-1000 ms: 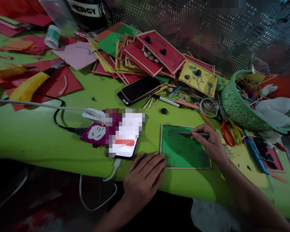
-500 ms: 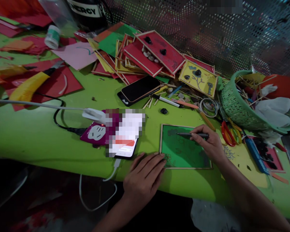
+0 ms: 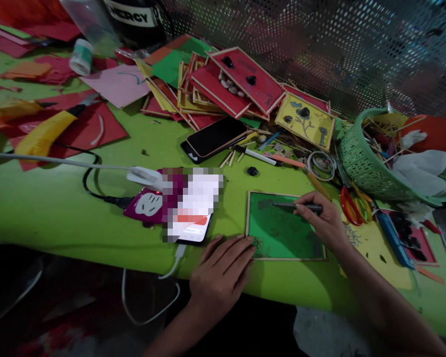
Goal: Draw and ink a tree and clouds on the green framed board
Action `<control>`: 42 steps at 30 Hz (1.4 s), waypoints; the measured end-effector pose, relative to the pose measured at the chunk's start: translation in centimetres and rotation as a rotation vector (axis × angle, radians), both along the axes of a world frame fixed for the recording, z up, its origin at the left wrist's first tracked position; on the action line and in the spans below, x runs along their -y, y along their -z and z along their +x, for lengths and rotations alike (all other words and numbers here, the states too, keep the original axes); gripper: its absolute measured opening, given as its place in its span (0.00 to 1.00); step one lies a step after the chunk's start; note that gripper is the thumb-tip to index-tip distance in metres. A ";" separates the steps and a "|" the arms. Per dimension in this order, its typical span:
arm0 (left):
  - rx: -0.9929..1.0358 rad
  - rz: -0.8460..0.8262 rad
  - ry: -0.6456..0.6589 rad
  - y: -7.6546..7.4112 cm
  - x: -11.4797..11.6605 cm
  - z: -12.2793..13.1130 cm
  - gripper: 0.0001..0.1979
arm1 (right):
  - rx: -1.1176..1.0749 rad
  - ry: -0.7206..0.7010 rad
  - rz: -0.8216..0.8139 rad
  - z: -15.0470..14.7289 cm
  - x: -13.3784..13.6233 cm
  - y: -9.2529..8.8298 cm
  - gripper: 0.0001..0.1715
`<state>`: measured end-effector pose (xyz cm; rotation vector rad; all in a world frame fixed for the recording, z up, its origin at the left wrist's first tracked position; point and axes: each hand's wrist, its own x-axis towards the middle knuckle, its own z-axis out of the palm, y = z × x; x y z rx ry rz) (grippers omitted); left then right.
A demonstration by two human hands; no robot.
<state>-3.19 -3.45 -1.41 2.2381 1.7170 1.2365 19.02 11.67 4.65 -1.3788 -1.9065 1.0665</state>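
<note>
A green card (image 3: 282, 230) with a thin wooden frame lies flat at the table's front edge, bearing dark drawn shapes. My right hand (image 3: 321, 218) is closed round a dark marker pen (image 3: 292, 206), its tip at a drawn patch near the card's upper left. Flat on the lower left corner of the card rests my left hand (image 3: 223, 267), fingers stretched out and holding nothing. Just left of that hand is a lit phone (image 3: 195, 233) with a white cable plugged in. A black stone (image 3: 252, 171) lies behind the card.
Framed red cards (image 3: 250, 74) are heaped at the back. A green basket (image 3: 371, 158), red-handled scissors (image 3: 351, 206) and a blue cutter (image 3: 394, 240) stand to the right. Leftward are a purple power socket (image 3: 144, 206), a dark phone (image 3: 215, 136) and a yellow glue gun (image 3: 46, 131).
The marker's tip has shifted very slightly to the right on the green card, my right hand with it. My left hand stays in place.
</note>
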 end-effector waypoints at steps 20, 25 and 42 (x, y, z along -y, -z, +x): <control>-0.034 0.040 -0.004 0.3 -0.1 0.1 0.14 | -0.180 0.160 0.250 0.9 0.6 -1.6 0.13; -0.117 0.068 0.009 1.2 -0.1 0.0 0.17 | -0.070 0.214 0.603 3.6 2.0 -0.3 0.12; -0.253 0.050 -0.155 1.4 -0.2 1.0 0.20 | 0.200 0.160 0.805 5.7 3.2 1.1 0.16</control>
